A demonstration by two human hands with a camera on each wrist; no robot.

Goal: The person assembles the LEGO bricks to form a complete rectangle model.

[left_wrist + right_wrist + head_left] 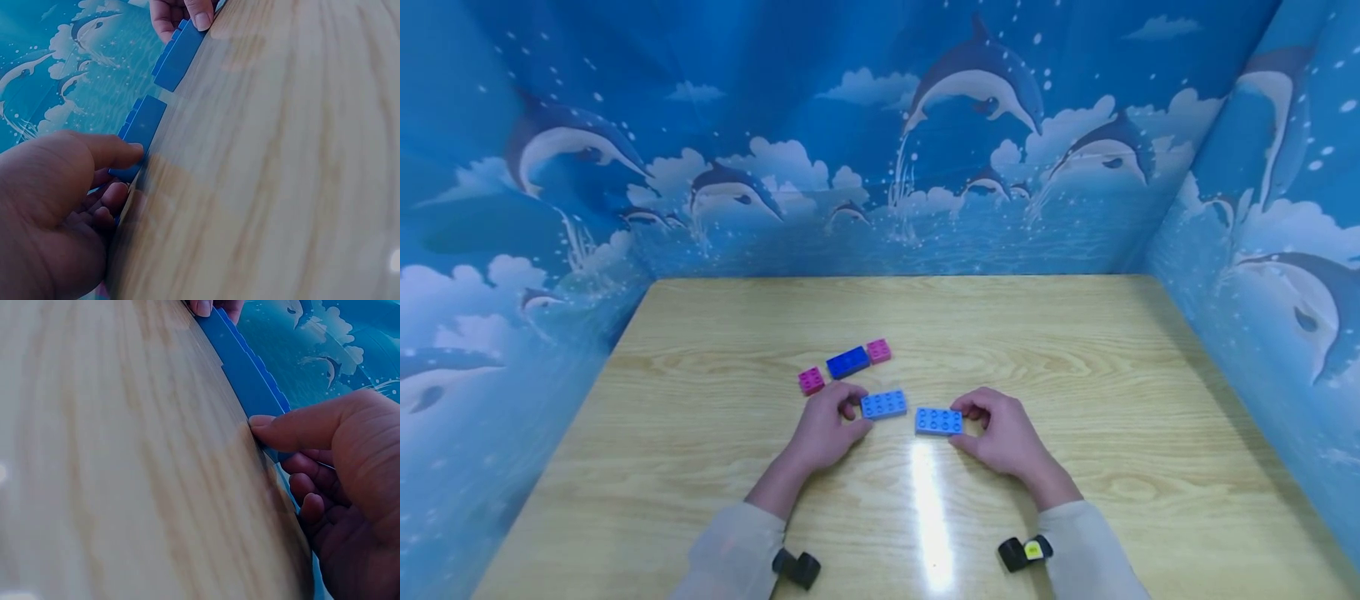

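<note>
My left hand (829,427) pinches the left end of a light blue toy brick (883,404) between thumb and fingers. Opposite it, my right hand (1002,429) grips the right end of a second light blue brick (939,421). Both bricks lie studs up on the wooden table, the right one slightly nearer to me, with a narrow gap between their facing ends. In the left wrist view the left thumb presses the near side of its brick (145,122). The right wrist view shows the right thumb against its brick (250,394) in the same way.
Behind the left hand lie a dark blue brick (848,362) and two small pink bricks, one at its left (811,381) and one at its right (878,351). A dolphin-print curtain (880,225) borders the wooden table (1037,333) at the back and sides.
</note>
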